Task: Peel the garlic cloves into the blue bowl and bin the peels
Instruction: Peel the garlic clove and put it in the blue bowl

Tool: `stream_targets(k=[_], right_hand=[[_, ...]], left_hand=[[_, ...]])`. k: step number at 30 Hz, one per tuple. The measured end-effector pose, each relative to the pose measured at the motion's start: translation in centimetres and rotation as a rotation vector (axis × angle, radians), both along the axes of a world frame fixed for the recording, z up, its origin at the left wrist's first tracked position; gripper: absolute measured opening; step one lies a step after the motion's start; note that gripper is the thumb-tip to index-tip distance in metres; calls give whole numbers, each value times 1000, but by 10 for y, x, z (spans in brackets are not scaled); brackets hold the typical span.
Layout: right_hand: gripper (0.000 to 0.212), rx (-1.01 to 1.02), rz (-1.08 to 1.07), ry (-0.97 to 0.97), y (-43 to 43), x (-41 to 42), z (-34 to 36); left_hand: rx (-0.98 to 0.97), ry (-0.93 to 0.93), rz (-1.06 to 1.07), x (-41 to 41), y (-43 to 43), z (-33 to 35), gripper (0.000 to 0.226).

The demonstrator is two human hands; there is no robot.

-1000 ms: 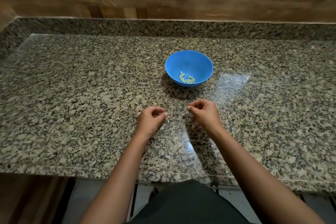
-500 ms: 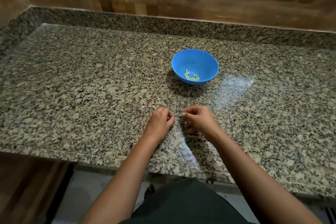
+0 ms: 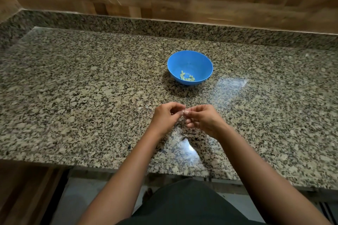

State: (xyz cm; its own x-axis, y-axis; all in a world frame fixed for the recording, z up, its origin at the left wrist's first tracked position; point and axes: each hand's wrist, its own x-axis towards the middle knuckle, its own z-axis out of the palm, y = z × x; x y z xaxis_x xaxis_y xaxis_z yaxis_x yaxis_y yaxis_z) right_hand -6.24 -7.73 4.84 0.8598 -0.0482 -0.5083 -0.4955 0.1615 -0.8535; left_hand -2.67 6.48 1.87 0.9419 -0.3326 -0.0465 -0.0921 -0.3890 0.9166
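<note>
The hands have drawn together since half a second ago: left hand and right hand now meet fingertip to fingertip, both pinching a tiny pale garlic scrap above the speckled, glossy granite desk. Beyond them, the round blue bowl holds a few yellowish peeled cloves.

left hand | right hand | drawn together, now pinching pale scrap

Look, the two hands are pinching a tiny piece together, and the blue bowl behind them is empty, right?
No. The head view shows the blue bowl is not empty: a few peeled cloves lie in its bottom. The left hand and right hand do pinch a tiny piece together.
</note>
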Motion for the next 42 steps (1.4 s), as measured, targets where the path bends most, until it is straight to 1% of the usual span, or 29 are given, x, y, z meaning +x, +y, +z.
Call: stream_targets(k=[5,8,10,12,14,16,18,20,22,25,26,27,29,31,34,36,38,42], right_hand=[[10,26,-13,-2,1,-1,6],[11,3,-14,-14,3,-1,7],[11,-1,-9,-22,3,-1,7],[11,-21,-6,-51,3,-3,7],[10,-94,11,-94,3,-4,7],[9,-175,38,-127,4,-5,6],[9,-206,49,-138,3,-6,4],[8,-221,50,-141,3,-6,2],[8,-269,55,-145,3,-6,-1],[10,-349,70,-140,3,-5,-4],[10,-365,70,-135,3,-4,-4],[10,-372,68,-131,2,-4,-5],[11,-381,70,-116,-1,-4,-6],[13,-404,77,-98,-4,-4,-7],[17,-467,89,-75,-8,-4,-10],[20,-559,136,-70,-12,-3,-13],[26,-654,199,-45,-16,-1,-17],[34,-808,318,41,-21,8,-20]], left_hand=[[-33,24,1,3,-2,1,13],[1,0,-25,4,-2,2,10],[14,16,-50,6,-1,3,8],[-89,142,-53,8,-2,4,7],[-272,316,-39,8,-2,6,11],[-389,413,-31,9,-2,8,16],[-472,494,-27,10,-2,8,13],[-517,554,-18,11,-2,8,7],[-512,594,-16,11,-3,6,5],[-546,620,30,10,-6,4,10],[-539,606,49,10,-6,2,11],[-492,565,57,11,-6,1,8],[-308,423,40,13,-3,-5,4],[-134,285,18,14,-1,-9,5],[44,82,16,14,-3,-12,8],[113,-16,12,13,-4,-16,13],[164,-74,15,10,-4,-22,16],[137,-78,81,5,0,-33,17]])
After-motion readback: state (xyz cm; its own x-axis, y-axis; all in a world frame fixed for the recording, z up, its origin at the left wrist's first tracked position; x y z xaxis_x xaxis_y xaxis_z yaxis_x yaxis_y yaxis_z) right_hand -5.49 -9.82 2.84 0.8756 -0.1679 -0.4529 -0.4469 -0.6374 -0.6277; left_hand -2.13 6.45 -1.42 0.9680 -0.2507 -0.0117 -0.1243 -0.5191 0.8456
